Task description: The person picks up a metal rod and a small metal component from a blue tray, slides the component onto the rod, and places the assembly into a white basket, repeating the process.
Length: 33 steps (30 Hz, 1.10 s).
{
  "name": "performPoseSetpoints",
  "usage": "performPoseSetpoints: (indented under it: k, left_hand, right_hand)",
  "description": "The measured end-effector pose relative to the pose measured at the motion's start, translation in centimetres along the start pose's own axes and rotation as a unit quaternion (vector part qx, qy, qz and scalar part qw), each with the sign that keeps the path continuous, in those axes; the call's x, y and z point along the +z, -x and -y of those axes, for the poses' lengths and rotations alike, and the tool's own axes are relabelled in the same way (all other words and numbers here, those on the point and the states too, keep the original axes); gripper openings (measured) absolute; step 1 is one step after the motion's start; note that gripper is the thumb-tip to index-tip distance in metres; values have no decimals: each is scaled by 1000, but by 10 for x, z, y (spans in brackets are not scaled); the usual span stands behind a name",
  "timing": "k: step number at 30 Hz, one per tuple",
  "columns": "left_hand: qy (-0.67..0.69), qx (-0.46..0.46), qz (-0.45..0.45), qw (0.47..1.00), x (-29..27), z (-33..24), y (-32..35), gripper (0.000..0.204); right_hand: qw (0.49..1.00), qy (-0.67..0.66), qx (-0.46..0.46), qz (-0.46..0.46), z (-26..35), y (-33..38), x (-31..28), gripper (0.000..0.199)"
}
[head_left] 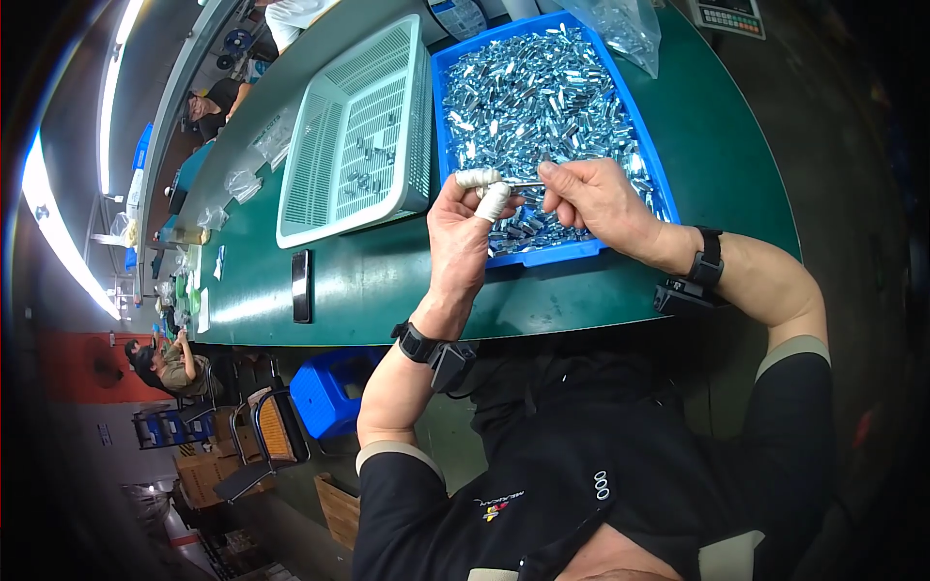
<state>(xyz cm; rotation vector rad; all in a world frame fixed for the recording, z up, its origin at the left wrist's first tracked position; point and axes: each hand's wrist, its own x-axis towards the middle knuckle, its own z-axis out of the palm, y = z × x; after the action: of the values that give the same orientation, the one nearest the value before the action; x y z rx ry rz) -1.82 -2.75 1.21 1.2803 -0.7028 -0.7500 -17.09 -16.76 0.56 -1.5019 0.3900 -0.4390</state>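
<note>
My left hand (463,230) and my right hand (591,198) meet over the near edge of a blue tray (542,256) heaped with several small shiny metal parts (533,97). Both hands pinch one small metal part (526,184) between them. White tape wraps two fingertips of my left hand. Each wrist carries a black band with a small black device.
A pale green slotted basket (329,145) with several metal parts lies left of the blue tray on the green table (387,281). A dark phone (301,286) lies near the table's front edge. Clear plastic bags (630,29) sit behind. Other people work at the far left.
</note>
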Motion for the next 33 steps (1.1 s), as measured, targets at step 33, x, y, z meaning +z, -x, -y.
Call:
performPoseSetpoints:
  k: [33]
  left_hand:
    - [-524,185,75,828,-34,-5,-18,24]
  right_hand:
    - [999,-54,-7,0,-9,-3,1,33]
